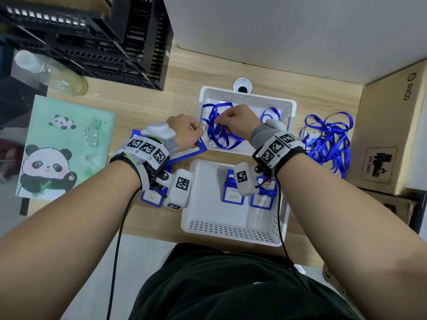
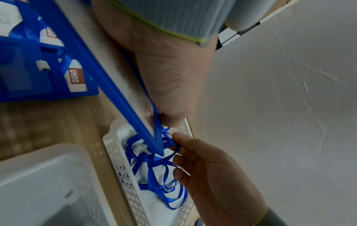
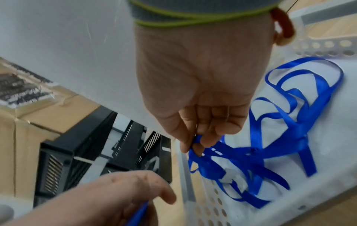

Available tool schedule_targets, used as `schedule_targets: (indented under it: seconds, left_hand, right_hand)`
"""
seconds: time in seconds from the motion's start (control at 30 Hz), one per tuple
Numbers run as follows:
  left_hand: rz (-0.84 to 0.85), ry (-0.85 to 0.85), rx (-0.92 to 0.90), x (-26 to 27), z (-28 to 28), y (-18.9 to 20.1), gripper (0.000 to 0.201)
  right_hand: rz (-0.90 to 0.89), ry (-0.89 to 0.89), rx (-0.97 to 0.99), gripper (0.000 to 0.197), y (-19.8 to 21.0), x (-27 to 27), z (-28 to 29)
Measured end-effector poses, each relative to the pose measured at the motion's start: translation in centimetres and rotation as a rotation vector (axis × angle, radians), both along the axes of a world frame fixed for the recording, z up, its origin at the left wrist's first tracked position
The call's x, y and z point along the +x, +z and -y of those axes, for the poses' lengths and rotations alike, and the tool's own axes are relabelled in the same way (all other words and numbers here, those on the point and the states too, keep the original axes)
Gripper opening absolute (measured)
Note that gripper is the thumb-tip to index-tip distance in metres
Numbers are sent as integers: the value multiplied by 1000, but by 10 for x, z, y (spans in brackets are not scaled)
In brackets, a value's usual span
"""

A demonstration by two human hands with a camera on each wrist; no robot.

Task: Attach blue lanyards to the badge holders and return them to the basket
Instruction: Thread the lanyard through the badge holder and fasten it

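The right hand pinched a blue lanyard between thumb and fingertips, above the far white basket at the head view's centre. Just left of it, the left hand gripped a blue badge holder at that basket's left rim. Below, the near basket held two badge holders.

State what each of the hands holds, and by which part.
The left hand grips a blue badge holder near its corner; the right hand pinches a strand of blue lanyard.
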State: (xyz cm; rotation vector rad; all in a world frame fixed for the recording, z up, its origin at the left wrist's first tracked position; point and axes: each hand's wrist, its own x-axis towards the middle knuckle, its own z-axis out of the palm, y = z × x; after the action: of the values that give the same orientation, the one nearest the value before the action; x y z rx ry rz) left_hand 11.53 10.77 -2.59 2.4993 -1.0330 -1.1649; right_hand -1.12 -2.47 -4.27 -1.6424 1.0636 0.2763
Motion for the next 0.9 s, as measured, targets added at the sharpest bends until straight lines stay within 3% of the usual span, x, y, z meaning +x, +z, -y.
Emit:
schedule_targets:
  seconds: [0.07, 0.2, 0.33, 0.5, 0.67, 0.83, 0.9]
  left_hand:
    - [-19, -7, -15, -2, 6, 5, 14]
    - [-60, 19, -100, -12, 16, 20, 43]
    - [-129, 37, -148, -25, 23, 36, 58]
    - [-149, -84, -238, -39, 24, 51, 30]
    - [-150, -167, -359, -57, 31, 72, 27]
    - [-140, -88, -362, -65, 30, 85, 14]
    - [-159, -13, -381, -67, 27, 90, 23]
  right_hand:
    - [66, -61, 57, 23, 18, 0, 5]
    - [154, -131, 153, 17, 57, 1, 15]
    - [264, -230, 203, 28, 85, -3, 21]
    - [363, -243, 223, 22, 112, -17, 21]
    - [373, -197, 157, 18, 129, -38, 13]
    - [446, -214, 182, 22, 137, -57, 5]
    - [462, -221, 203, 27, 137, -64, 4]
